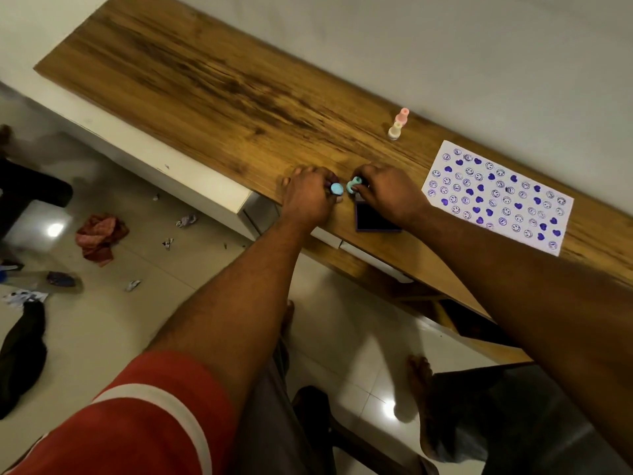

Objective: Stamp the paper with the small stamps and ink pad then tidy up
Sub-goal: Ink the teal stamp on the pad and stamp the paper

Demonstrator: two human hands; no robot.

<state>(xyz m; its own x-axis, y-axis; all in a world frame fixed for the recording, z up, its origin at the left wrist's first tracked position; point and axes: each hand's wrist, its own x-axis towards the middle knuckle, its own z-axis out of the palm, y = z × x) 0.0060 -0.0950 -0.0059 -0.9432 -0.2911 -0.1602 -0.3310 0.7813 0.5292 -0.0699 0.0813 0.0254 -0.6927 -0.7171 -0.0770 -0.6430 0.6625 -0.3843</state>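
Near the tabletop's front edge, the left hand (pixel 308 197) pinches a blue stamp (pixel 336 189). The right hand (pixel 387 192) grips a teal stamp (pixel 354 184) above the ink pad (pixel 375 219)

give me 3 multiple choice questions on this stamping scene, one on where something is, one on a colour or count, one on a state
1. Where does the ink pad lie?
A. near the table's front edge, by the right hand
B. on the floor
C. on the paper

2. How many small stamps stand by the wall?
A. none
B. two
C. five

3. What state is the paper in?
A. blank
B. crumpled
C. flat, covered in prints

Answers:
1. A: the dark pad sits on the table partly under the right hand.
2. B: a pink stamp and a cream stamp stand together.
3. C: purple smileys and hearts fill the flat sheet.
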